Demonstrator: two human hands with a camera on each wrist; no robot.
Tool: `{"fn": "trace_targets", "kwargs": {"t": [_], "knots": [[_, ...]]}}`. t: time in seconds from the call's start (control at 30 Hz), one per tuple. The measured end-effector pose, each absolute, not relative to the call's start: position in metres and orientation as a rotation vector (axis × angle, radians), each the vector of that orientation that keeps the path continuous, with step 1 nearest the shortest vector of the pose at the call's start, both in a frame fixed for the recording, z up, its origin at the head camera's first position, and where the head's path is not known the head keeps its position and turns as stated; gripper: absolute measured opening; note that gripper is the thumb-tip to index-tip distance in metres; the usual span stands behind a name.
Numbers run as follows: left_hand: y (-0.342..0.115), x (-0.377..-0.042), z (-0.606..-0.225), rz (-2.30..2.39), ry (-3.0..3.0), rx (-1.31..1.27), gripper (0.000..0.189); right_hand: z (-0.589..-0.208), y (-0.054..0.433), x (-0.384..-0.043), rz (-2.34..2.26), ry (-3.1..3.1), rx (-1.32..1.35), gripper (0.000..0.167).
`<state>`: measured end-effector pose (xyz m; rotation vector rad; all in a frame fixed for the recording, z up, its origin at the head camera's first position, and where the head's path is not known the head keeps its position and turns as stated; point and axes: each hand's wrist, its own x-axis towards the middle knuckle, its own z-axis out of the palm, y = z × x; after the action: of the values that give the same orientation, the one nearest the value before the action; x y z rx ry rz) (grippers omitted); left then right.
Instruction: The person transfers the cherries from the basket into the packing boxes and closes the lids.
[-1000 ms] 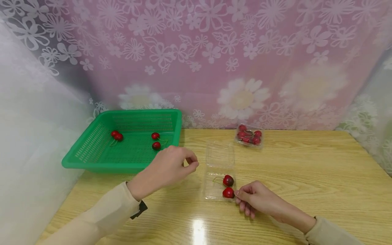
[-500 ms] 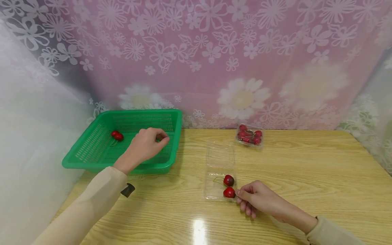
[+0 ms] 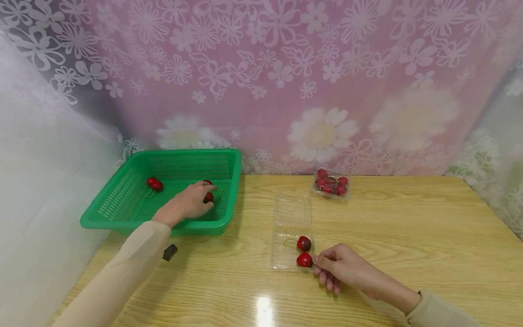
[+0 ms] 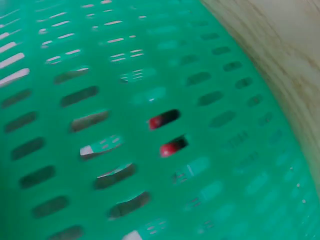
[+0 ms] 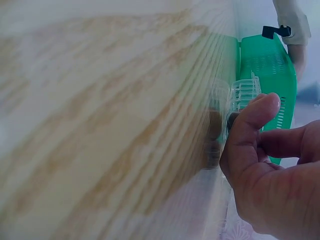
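Note:
My left hand (image 3: 189, 201) reaches down inside the green basket (image 3: 87, 219), its fingers parted over a pair of cherries (image 3: 209, 197) that it partly hides. In the left wrist view the basket wall (image 4: 210, 165) covers the hand; red bits of cherry (image 4: 170, 148) show through the slots. Beside the basket, a clear plastic box (image 3: 282, 256) lies with its lid (image 3: 292, 210) folded back. Two cherries (image 3: 304, 244) sit at its right side, one with a green stem. My right hand (image 3: 347, 268) pinches the box's right edge; the right wrist view shows that hand (image 5: 270, 165) against it.
Another pair of cherries (image 3: 155, 184) lies in the basket's left part. A closed clear box full of cherries (image 3: 331, 183) stands at the back of the wooden table (image 3: 408, 227). Behind the table hangs a pink flowered curtain (image 3: 261, 91).
My left hand has moved left from beside the plastic box, over the basket rim and down to the cherries, its fingers spreading. My right hand stays at the box edge.

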<state>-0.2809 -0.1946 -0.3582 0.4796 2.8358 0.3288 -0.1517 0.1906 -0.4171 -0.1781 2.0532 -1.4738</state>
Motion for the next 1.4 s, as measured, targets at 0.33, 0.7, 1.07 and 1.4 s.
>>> {"fn": "trace_targets", "kwargs": {"t": [0.33,0.7,1.07,1.4], "knots": [[-0.200,-0.286,-0.366,0.294,2.768,0.434,0.037,-0.417,0.190,-0.151,-1.488,2.044,-0.183,0.036],[-0.203,-0.284,-0.364,0.251,2.738,0.446,0.013,-0.417,0.189,-0.152,-1.486,2.052,-0.188,0.037],[-0.204,-0.281,-0.359,0.482,2.889,0.343,0.056,-0.417,0.189,-0.152,-1.483,2.056,-0.189,0.037],[-0.208,-0.274,-0.356,0.453,3.018,0.326,0.041,-0.417,0.188,-0.151,-1.481,2.061,-0.189,0.036]]}}
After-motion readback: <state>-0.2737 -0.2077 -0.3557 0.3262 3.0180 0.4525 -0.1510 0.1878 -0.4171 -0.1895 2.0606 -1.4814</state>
